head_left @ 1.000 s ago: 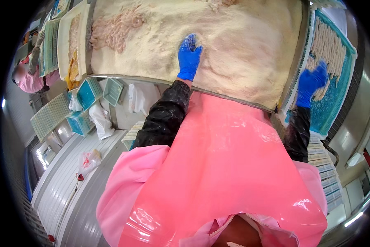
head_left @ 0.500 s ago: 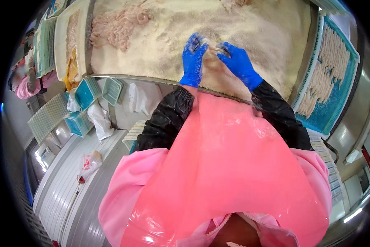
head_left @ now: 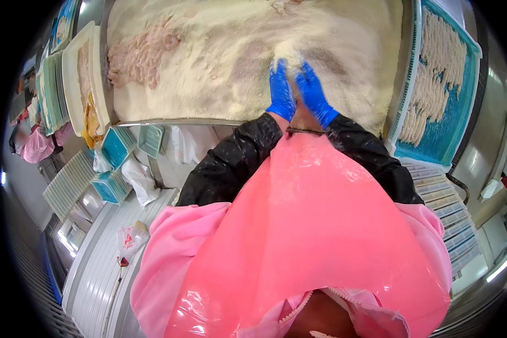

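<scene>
My blue-gloved left hand and right hand are close together, at the near half of a broad bed of pale, crumb-like coating. Both point away from me with fingers stretched out. A small heap of pale crumbs rises at their fingertips and partly covers them. Whether anything lies under that heap is hidden. Off to the left on the bed lies a pile of pinkish raw strips.
To the right, a blue tray holds rows of coated strips. A white tub stands left of the bed. Blue baskets and white bags sit lower left. Another person in pink is at far left.
My hands have come closer together, and their fingers have straightened from a curled position into the crumbs. A crumb heap now shows at the fingertips. The view has shifted slightly.
</scene>
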`<state>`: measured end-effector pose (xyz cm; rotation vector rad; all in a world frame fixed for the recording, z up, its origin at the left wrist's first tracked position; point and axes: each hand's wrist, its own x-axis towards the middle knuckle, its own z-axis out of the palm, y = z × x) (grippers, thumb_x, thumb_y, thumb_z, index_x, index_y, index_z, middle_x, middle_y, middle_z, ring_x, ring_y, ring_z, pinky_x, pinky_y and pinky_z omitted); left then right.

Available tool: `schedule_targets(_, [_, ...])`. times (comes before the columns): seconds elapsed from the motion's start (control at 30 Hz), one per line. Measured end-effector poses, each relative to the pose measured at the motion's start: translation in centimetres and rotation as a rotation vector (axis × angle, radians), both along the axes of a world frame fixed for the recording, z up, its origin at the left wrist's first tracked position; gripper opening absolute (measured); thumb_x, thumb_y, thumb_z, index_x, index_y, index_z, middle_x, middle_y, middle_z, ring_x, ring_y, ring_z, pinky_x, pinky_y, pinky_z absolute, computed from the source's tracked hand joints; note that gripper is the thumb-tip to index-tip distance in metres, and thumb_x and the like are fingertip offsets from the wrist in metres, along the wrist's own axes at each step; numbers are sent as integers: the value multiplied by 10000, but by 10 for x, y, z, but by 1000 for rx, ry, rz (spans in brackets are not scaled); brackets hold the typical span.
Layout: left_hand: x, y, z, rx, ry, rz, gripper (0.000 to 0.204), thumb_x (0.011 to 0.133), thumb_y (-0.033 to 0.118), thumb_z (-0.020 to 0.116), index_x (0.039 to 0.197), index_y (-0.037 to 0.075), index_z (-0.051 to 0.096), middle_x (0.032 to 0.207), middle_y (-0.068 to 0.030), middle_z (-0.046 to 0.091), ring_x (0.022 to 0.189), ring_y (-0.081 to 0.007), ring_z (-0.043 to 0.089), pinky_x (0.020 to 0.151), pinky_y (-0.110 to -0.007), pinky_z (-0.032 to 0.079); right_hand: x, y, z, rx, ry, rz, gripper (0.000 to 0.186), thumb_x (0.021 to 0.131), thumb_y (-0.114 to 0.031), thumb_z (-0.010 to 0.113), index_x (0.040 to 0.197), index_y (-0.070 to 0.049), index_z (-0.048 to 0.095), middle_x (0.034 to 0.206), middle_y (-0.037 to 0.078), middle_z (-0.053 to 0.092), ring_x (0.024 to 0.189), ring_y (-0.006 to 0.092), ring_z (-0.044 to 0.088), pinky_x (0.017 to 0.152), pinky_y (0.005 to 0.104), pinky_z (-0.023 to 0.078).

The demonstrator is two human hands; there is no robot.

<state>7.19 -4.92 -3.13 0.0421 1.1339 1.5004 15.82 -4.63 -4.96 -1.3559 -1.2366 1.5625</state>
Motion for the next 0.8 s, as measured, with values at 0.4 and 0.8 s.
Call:
schedule_targets(0.4, [-5, 17, 4, 292, -1062, -400, 720, 890, 599, 309, 1375, 67, 307, 1331, -182, 411, 1198, -297, 421, 1036, -371, 309, 12, 34, 30, 688, -689, 283, 489, 864, -284, 463, 1326, -127, 428, 1397, 134, 354, 1323, 325, 239, 1060, 517, 139])
schedule_targets(0.8, [17, 11, 21, 88, 151, -646, 582, 950, 468, 276, 1377, 75, 321, 1338, -148, 425, 1191, -263, 428, 1000, -368, 338, 105, 24, 60, -207, 390, -64, 286, 914, -245, 522, 1069, -12, 582, 835, 50, 591, 696, 116, 528, 593, 241, 431])
